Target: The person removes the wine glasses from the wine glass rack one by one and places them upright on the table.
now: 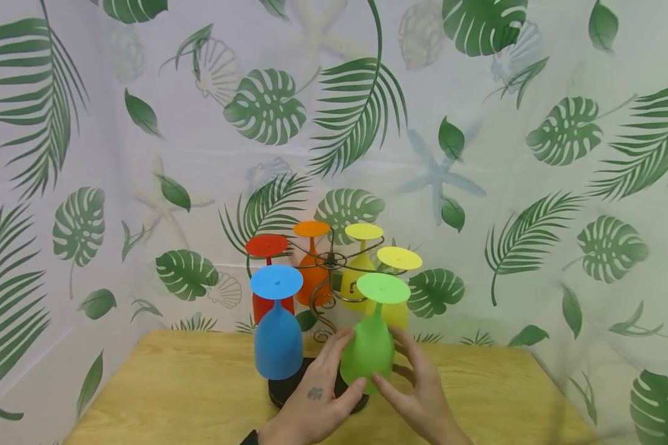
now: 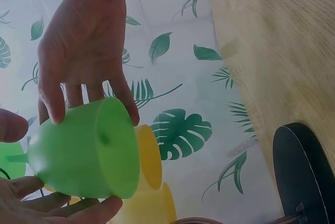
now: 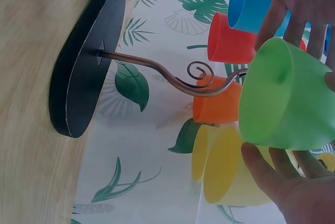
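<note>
A green plastic goblet (image 1: 369,353) hangs upside down from the front right of a metal rack (image 1: 331,262). My left hand (image 1: 316,394) is at its left side, fingers along the bowl and thumb at the front near the rim. From the right, my right hand (image 1: 420,390) holds the same bowl with fingers and thumb. The left wrist view shows the green bowl (image 2: 86,148) between the fingers of both hands. Nearest on the left hangs a blue goblet (image 1: 278,343), not touched by either hand.
A red goblet (image 1: 268,246), an orange goblet (image 1: 312,230) and two yellow goblets, one with its foot (image 1: 399,258) at the right, hang around the rack. The rack's black base (image 3: 89,62) stands on a wooden table (image 1: 172,383). Behind is a leaf-patterned backdrop (image 1: 334,136).
</note>
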The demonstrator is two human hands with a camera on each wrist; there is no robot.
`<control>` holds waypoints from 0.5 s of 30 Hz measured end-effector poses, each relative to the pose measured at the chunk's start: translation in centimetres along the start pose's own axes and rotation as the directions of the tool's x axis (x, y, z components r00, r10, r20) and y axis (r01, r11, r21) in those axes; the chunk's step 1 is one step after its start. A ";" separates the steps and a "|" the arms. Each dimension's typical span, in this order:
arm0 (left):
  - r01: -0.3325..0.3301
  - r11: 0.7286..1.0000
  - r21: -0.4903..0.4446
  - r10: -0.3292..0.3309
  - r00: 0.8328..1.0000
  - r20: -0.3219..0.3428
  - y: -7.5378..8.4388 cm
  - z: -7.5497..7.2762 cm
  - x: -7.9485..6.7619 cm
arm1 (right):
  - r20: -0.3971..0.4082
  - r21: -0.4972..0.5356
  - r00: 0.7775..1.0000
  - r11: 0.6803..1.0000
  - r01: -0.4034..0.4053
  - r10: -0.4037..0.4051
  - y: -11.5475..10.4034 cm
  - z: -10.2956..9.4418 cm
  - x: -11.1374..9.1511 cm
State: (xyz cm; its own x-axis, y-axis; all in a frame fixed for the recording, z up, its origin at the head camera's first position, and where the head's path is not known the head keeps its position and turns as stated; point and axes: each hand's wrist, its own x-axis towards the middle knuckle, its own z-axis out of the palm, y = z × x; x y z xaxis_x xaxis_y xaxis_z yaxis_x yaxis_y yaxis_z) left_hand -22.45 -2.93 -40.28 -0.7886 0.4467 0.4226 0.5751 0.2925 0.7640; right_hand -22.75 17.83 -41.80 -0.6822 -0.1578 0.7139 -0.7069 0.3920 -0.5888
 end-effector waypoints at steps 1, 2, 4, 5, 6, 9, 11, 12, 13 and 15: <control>-0.007 1.000 0.001 0.007 1.000 -0.006 -0.1 -0.1 -0.1 | -0.001 0.003 1.000 1.000 0.006 -0.006 0.0 0.1 -0.1; -0.014 1.000 0.003 0.014 1.000 -0.011 -0.1 -0.3 -0.3 | -0.003 0.006 1.000 1.000 0.008 -0.008 -0.1 0.2 -0.2; -0.025 1.000 0.009 0.025 1.000 -0.017 -0.2 -0.5 -0.6 | -0.003 0.016 1.000 1.000 0.018 -0.018 -0.1 0.4 -0.4; -0.031 0.999 0.014 0.032 0.999 -0.022 -0.2 -0.6 -0.7 | -0.001 0.018 1.000 1.000 0.021 -0.021 -0.1 0.5 -0.5; -0.037 0.999 0.019 0.038 0.999 -0.027 -0.2 -0.7 -0.8 | 0.002 0.020 1.000 1.000 0.017 -0.017 -0.1 0.6 -0.6; -0.061 0.998 0.028 0.062 0.997 -0.044 -0.3 -0.8 -0.9 | 0.016 0.031 1.000 0.999 -0.022 0.021 -0.3 0.6 -0.8; -0.082 0.996 0.019 0.083 0.995 -0.051 -0.3 -0.6 -0.8 | 0.022 0.036 0.998 0.998 -0.060 0.059 -0.5 0.4 -1.1; -0.089 0.996 0.011 0.090 0.995 -0.051 -0.4 -0.5 -0.8 | 0.023 0.039 0.997 0.996 -0.075 0.075 -0.7 0.3 -1.2; -0.097 0.995 0.004 0.097 0.994 -0.049 -0.3 -0.4 -0.7 | 0.023 0.041 0.996 0.996 -0.084 0.084 -0.8 0.2 -1.3; -0.104 0.994 -0.015 0.103 0.994 -0.044 -0.4 -0.3 -0.7 | 0.022 0.041 0.996 0.996 -0.083 0.082 -0.9 0.0 -1.5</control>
State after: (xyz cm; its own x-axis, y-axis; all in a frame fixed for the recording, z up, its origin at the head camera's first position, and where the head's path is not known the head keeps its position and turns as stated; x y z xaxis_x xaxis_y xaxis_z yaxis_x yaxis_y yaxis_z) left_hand -22.17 -3.57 -40.72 -0.7339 0.4371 0.5200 0.6506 0.2322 0.7230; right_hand -21.07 17.74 -42.33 -0.7417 -0.1454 0.6548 -0.6552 0.3661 -0.6608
